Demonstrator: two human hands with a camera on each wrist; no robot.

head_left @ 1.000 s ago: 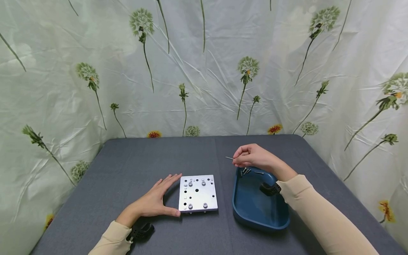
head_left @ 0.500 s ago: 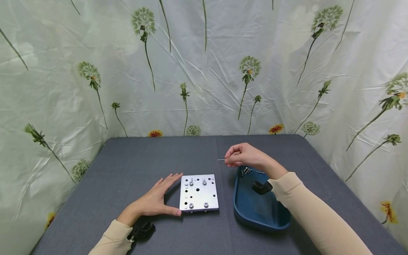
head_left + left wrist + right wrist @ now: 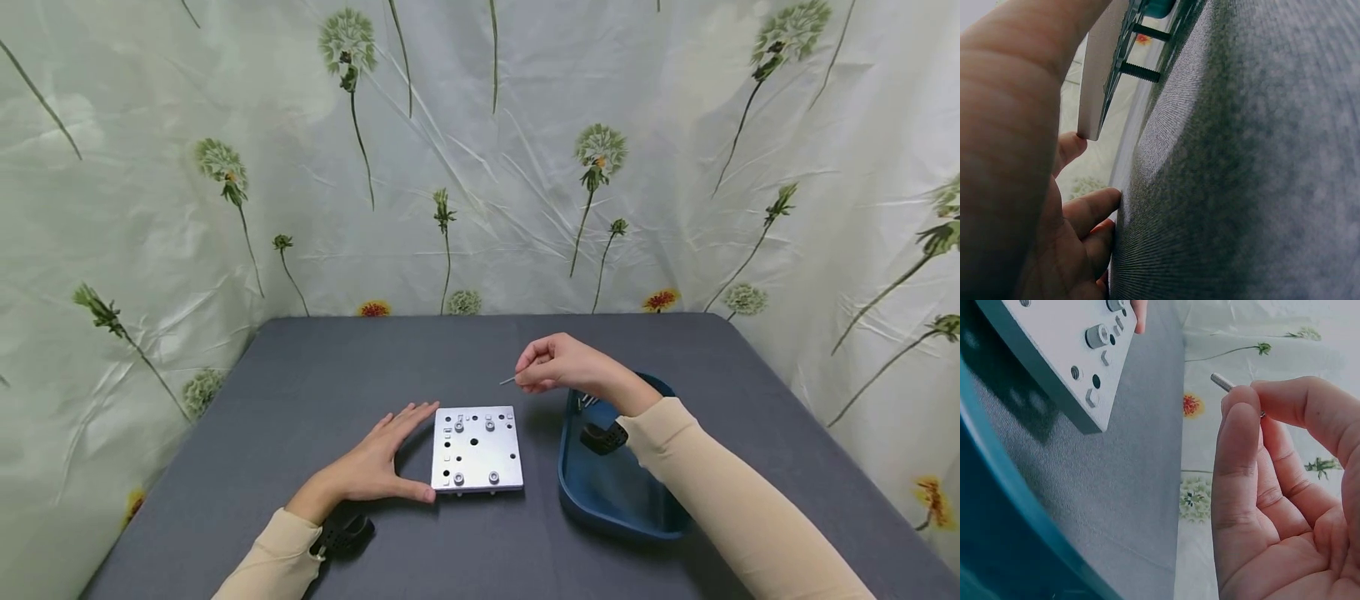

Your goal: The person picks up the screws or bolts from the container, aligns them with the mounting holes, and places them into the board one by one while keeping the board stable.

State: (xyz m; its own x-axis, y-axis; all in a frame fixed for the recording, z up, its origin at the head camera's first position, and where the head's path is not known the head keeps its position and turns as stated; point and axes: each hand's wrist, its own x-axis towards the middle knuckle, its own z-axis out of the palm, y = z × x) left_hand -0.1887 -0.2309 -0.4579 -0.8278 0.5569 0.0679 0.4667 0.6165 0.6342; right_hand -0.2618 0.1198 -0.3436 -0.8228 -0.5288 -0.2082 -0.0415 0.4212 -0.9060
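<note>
A square silver metal plate (image 3: 491,452) with several holes lies in front of me, with socket-head screws standing in it near its corners. In the left wrist view threaded shanks (image 3: 1141,72) stick out below the plate, which is raised off the cloth. My left hand (image 3: 371,467) is spread at the plate's left side, index fingertip at the far corner and thumb at the near one. Beyond the plate and to its right, my right hand (image 3: 562,368) pinches a small metal screw (image 3: 1223,382) between thumb and index finger, the threaded end pointing out; its head is mostly hidden by the fingers.
A deep blue tray (image 3: 564,487) stands right of the plate, under my right forearm. Several loose screws (image 3: 587,402) lie at its far end. Dark grey cloth (image 3: 360,358) covers the table, and a flowered curtain (image 3: 510,200) hangs behind it.
My right hand has moved left with the screw, away from above the tray's far edge, and the screw now tilts tip-down. My left hand keeps its place at the plate.
</note>
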